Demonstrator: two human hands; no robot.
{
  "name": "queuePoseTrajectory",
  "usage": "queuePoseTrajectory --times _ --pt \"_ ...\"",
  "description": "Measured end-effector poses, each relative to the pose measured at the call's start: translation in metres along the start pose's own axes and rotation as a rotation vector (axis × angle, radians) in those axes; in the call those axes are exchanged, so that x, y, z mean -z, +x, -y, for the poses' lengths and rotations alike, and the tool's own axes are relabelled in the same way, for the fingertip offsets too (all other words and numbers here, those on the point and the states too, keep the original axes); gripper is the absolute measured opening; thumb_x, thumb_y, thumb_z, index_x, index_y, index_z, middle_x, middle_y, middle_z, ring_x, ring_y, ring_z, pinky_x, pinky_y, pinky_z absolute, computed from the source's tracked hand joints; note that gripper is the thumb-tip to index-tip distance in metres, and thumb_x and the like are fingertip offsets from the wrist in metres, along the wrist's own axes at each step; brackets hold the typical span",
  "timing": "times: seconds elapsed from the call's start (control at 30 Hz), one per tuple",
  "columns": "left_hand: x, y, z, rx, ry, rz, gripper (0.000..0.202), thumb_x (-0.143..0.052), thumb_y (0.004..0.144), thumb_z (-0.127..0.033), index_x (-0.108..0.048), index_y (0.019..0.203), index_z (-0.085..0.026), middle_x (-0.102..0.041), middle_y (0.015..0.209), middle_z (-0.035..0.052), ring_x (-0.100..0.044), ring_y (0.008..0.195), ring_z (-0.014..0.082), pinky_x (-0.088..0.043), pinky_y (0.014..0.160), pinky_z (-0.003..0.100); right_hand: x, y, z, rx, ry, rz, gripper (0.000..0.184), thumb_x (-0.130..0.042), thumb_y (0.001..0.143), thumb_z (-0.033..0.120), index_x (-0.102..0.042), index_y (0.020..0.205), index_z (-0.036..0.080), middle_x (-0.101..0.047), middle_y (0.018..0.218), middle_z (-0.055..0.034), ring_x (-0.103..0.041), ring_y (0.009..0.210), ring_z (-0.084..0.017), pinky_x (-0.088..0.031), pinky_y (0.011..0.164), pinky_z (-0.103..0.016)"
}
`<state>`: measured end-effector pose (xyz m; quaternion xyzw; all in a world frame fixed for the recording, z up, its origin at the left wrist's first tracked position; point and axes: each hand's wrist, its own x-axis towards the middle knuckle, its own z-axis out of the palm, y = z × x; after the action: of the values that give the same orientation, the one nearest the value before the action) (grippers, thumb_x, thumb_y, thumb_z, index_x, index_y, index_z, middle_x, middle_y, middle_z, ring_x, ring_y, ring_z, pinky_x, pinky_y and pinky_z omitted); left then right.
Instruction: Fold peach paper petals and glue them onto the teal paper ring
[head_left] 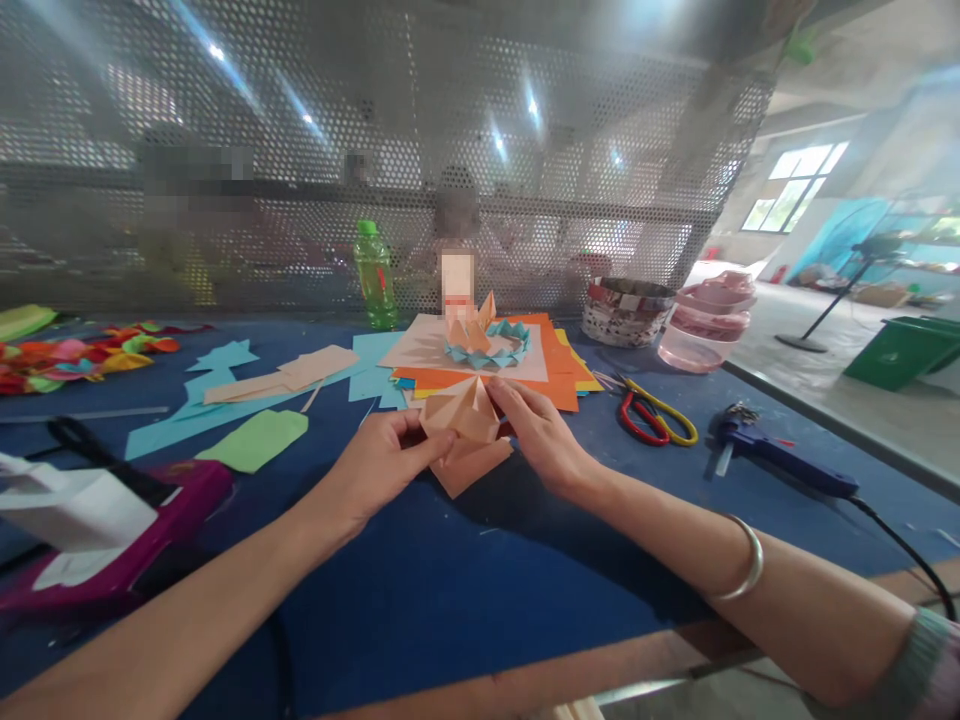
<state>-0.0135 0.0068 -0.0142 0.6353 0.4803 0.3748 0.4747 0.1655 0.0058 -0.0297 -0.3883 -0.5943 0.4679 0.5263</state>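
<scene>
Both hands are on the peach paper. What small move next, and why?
Probably crease the peach folded paper along its ridge: the left hand and right hand grip it from either side, and its lower flap spreads loose, unlike the tight folds of the peach-and-teal paper model.

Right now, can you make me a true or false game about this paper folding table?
1. The left hand and right hand hold the folded peach paper. True.
2. The scissors have blue handles. False: they are red and yellow.
3. The bangle is on the left arm. False: it is on the right arm.
4. The green bottle stands upright. True.
5. The glue gun is in a hand. False: it lies on the blue table.
</scene>
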Motion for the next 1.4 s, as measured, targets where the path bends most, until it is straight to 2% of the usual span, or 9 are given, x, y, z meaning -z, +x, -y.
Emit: queuePoseTrajectory --times 0.13,0.37,0.5,0.77,1.0,1.27,1.4 --pt "-0.0001 -0.0006 -0.0017 0.003 0.005 -0.002 0.020 -0.078 0.059 -0.033 -0.072 0.072 -0.019 -0.071 0.067 -0.0014 -0.062 0.066 0.0160 -0.047 0.066 0.025 0.0008 -0.0001 -0.0007 -0.003 0.006 0.025 0.040 -0.043 0.090 0.054 -0.059 0.084 0.018 -0.056 0.078 -0.0009 -0.051 0.069 -0.012 -0.043 0.066 -0.026" --pt "-0.0011 0.0007 -0.0008 -0.009 0.030 0.029 0.020 -0.078 0.058 -0.032 -0.072 0.072 -0.019 -0.073 0.071 -0.0009 -0.064 0.070 0.0175 -0.046 0.066 0.024 0.0003 0.0004 0.0036 0.033 -0.018 -0.001 0.039 -0.046 0.090 0.052 -0.057 0.077 0.017 -0.053 0.074 0.0008 -0.048 0.067 -0.011 -0.040 0.066 -0.025" --pt "-0.0015 -0.0001 -0.0011 -0.018 0.072 0.040 0.016 -0.076 0.060 -0.032 -0.070 0.067 -0.019 -0.072 0.070 -0.0011 -0.062 0.068 0.0167 -0.046 0.065 0.024 -0.0003 0.0020 0.0008 0.041 0.026 0.011 0.030 -0.056 0.085 0.046 -0.056 0.078 0.017 -0.049 0.069 0.0033 -0.044 0.062 -0.009 -0.036 0.060 -0.023" --pt "0.0008 -0.0001 -0.0059 -0.002 -0.013 -0.035 0.023 -0.073 0.066 -0.039 -0.073 0.078 -0.019 -0.072 0.076 0.0002 -0.057 0.065 0.0137 -0.044 0.061 0.023 0.0010 0.0034 -0.0032 0.058 -0.097 0.003 0.022 -0.056 0.083 0.036 -0.052 0.073 0.017 -0.048 0.069 0.0036 -0.044 0.064 -0.009 -0.035 0.061 -0.023" --pt "0.0037 0.0009 -0.0048 -0.022 -0.051 -0.071 0.025 -0.071 0.069 -0.042 -0.070 0.070 -0.017 -0.065 0.066 -0.0011 -0.049 0.058 0.0100 -0.041 0.058 0.021 0.0008 0.0028 -0.0007 0.035 -0.192 -0.023 0.022 -0.057 0.081 0.034 -0.049 0.069 0.018 -0.045 0.065 0.0048 -0.042 0.061 -0.009 -0.034 0.059 -0.024" --pt "0.0041 0.0027 -0.0064 -0.051 -0.014 -0.123 0.035 -0.071 0.066 -0.051 -0.069 0.071 -0.017 -0.063 0.063 -0.0011 -0.048 0.054 0.0108 -0.041 0.056 0.023 0.0006 0.0025 -0.0003 0.002 -0.184 0.008 0.018 -0.057 0.080 0.033 -0.055 0.076 0.017 -0.052 0.068 0.0030 -0.047 0.063 -0.010 -0.037 0.061 -0.025" --pt "0.0056 0.0032 -0.0060 -0.055 0.029 -0.140 0.038 -0.070 0.067 -0.055 -0.068 0.070 -0.017 -0.062 0.061 -0.0010 -0.048 0.052 0.0105 -0.040 0.053 0.023 0.0006 0.0033 -0.0026 -0.002 -0.164 0.042 0.018 -0.059 0.080 0.033 -0.058 0.086 0.016 -0.057 0.075 0.0006 -0.051 0.068 -0.012 -0.039 0.063 -0.025"
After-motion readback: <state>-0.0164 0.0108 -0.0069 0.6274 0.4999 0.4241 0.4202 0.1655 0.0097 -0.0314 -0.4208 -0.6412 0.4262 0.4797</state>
